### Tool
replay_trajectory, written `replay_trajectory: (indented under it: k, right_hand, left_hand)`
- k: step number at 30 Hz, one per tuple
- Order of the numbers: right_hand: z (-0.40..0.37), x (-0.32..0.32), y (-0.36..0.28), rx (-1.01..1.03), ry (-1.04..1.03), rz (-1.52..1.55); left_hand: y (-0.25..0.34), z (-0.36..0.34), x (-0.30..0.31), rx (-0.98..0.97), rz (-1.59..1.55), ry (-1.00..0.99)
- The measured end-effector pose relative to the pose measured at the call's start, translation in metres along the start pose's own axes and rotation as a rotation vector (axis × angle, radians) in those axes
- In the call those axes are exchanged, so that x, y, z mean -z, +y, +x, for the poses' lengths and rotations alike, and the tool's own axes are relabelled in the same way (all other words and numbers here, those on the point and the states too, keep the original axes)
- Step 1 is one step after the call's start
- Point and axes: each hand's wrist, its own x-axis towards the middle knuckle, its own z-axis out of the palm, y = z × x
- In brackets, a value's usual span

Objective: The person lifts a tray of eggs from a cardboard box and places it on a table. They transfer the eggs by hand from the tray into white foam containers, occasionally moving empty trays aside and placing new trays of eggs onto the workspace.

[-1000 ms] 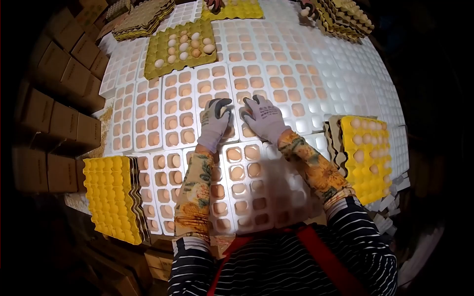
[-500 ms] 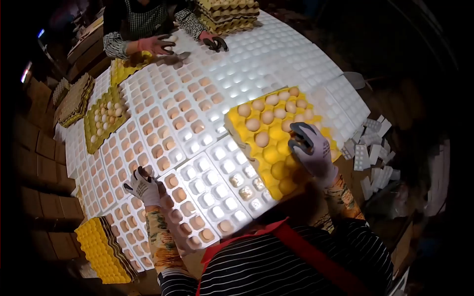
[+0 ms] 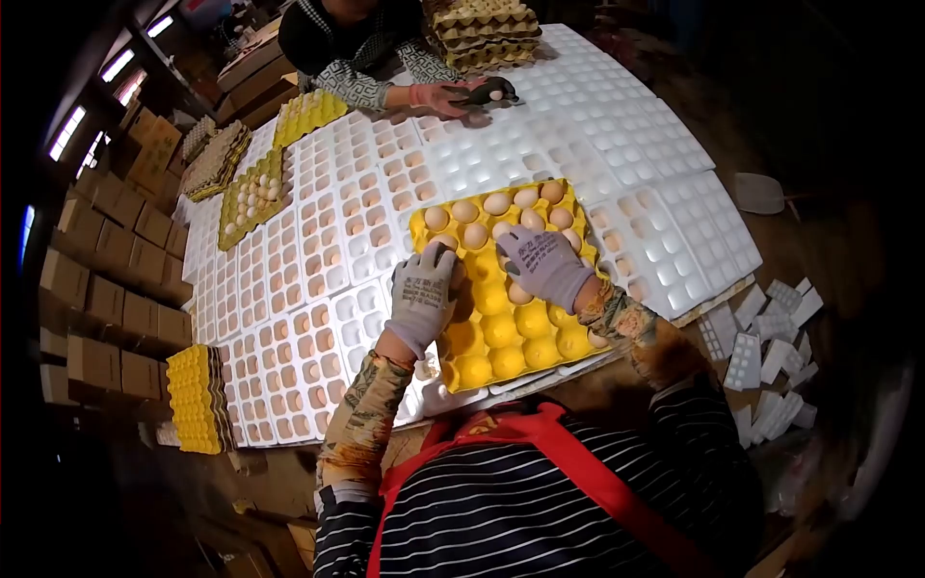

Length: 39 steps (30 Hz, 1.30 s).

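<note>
A yellow egg tray [image 3: 499,332] lies on the white foam trays before me, with brown eggs [image 3: 475,235] mostly in its far rows. At the tray's left edge is my left hand [image 3: 422,297], in a grey-white glove, its fingers curled around an egg [image 3: 442,242]. My right hand [image 3: 549,267], gloved in pale purple, reaches over the tray's middle. Its fingers are bent down onto an egg [image 3: 503,230], and another egg [image 3: 519,293] sits just below the hand. Both sets of fingertips are partly hidden.
White foam trays [image 3: 362,260] cover the table, many holding eggs. Across it, a co-worker's gloved hand [image 3: 491,92] holds an egg. Other egg trays [image 3: 252,197] and a yellow tray stack [image 3: 196,400] stand left. Cartons [image 3: 116,299] line that side; foam scraps [image 3: 771,352] lie right.
My left hand has moved right, from the foam trays to the yellow tray. My right hand has shifted left over its eggs. The co-worker's hands have moved, and the view has turned.
</note>
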Motion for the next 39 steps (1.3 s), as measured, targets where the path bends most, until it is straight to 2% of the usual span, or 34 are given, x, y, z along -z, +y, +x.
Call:
replay_trajectory:
  k: [1,3,4,5,7,8,9,11,12,13,15,16,17,19,20,21,22,23,25,26,27,28,29,30,31,32,33,34,35,36,37,38,39]
  right_hand:
    - [0.0,0.003,0.006,0.016,-0.002,0.007]
    - [-0.002,0.013,0.02,-0.093,0.125,0.591]
    - [-0.004,0.021,0.025,-0.169,0.185,0.958]
    - [-0.011,0.036,0.036,-0.44,0.02,1.427]
    - [-0.025,0.052,0.044,-0.531,0.042,1.855]
    - [-0.026,0.034,0.054,-0.419,0.03,1.887]
    - [-0.024,0.044,0.044,-0.416,0.02,1.889]
    - [-0.026,0.074,0.015,-0.382,-0.285,0.983]
    - [-0.032,0.05,0.016,0.09,-0.057,0.41]
    - [-0.038,0.042,0.006,0.09,-0.059,0.409]
    - [-0.042,0.034,-0.014,0.203,-0.163,-0.063]
    - [-0.041,0.034,-0.014,0.204,-0.165,-0.063]
    - [-0.04,0.035,-0.013,0.191,-0.188,-0.025]
    - [-0.039,0.037,-0.008,0.18,-0.212,0.013]
    - [-0.04,0.04,-0.001,0.145,-0.16,0.188]
    - [-0.041,0.043,0.007,0.108,-0.108,0.362]
    - [-0.044,0.046,0.015,-0.048,-0.138,0.736]
    - [-0.047,0.048,0.03,-0.047,-0.139,0.736]
    - [-0.044,0.057,0.052,-0.188,-0.121,1.541]
    - [-0.04,0.066,0.053,-0.259,-0.135,1.638]
    - [-0.033,0.086,0.046,-0.332,-0.149,1.734]
    - [-0.025,0.091,0.047,-0.382,-0.276,1.67]
    - [-0.018,0.084,0.05,-0.331,-0.332,1.49]
    - [-0.006,0.067,0.055,-0.129,-0.191,1.126]
    - [0.006,0.06,0.051,0.064,-0.053,0.756]
    - [0.012,0.054,0.045,0.069,-0.057,0.759]
    - [0.019,0.054,0.031,0.058,-0.028,0.281]
    - [0.023,0.053,0.022,0.047,0.004,-0.197]
    - [0.032,0.047,0.019,0.074,0.002,-0.19]
    - [0.043,0.036,0.019,0.065,-0.127,-0.282]
    - [0.051,0.029,0.014,0.057,-0.253,-0.377]
    - [0.049,0.046,0.0,0.051,-0.258,-0.313]
    - [0.049,0.041,0.001,0.039,-0.257,-0.308]
  left_hand:
    - [-0.001,0.001,-0.003,0.015,0.008,0.0]
    - [-0.012,-0.003,-0.008,0.126,-0.244,-0.092]
    - [-0.018,-0.006,-0.008,0.203,-0.475,-0.083]
    - [-0.02,-0.012,-0.009,0.285,-0.794,-0.004]
    - [-0.039,-0.023,-0.007,0.608,-1.528,0.125]
    - [-0.047,-0.025,-0.009,0.586,-1.857,0.142]
    - [-0.045,-0.019,-0.003,0.594,-2.128,0.223]
    - [-0.071,-0.021,-0.042,0.389,-1.699,0.375]
    - [-0.064,-0.002,-0.018,0.854,-1.634,0.192]
    - [-0.046,0.01,-0.001,0.847,-1.167,0.0]
    - [-0.014,0.028,0.013,0.359,-0.147,-0.017]
    - [-0.005,0.032,0.01,0.326,-0.061,-0.059]
    - [0.001,0.039,0.011,0.315,0.038,-0.258]
    - [-0.004,0.044,-0.004,0.278,0.108,-0.299]
    - [-0.009,0.042,-0.008,0.279,0.107,-0.299]
    - [-0.011,0.038,-0.004,0.271,0.036,-0.218]
    - [-0.015,0.034,-0.002,0.262,-0.034,-0.138]
    - [-0.023,0.03,-0.004,0.263,-0.035,-0.137]
    - [-0.043,0.021,-0.023,0.47,-0.577,-0.004]
    - [-0.048,0.02,-0.036,0.427,-0.821,0.189]
    - [-0.048,0.019,-0.035,0.533,-1.052,0.198]
    - [-0.052,0.016,-0.03,0.575,-1.325,0.263]
    - [-0.058,0.013,-0.025,0.612,-1.599,0.329]
    - [-0.055,0.01,-0.017,0.507,-1.855,0.351]
    - [-0.04,0.016,0.003,0.465,-1.958,0.322]
    - [-0.035,0.024,0.008,0.493,-1.735,0.211]
    - [-0.034,0.033,0.009,0.514,-1.509,0.103]
    - [-0.039,0.042,-0.009,0.362,-1.224,0.002]
    - [-0.014,0.05,0.001,0.273,-0.527,0.033]
    - [0.006,0.057,0.011,0.242,-0.274,-0.097]
    - [0.029,0.065,0.019,0.32,-0.101,-0.195]
    - [0.032,0.075,0.008,0.384,-0.006,-0.324]
    - [0.036,0.077,0.012,0.309,0.087,-0.393]
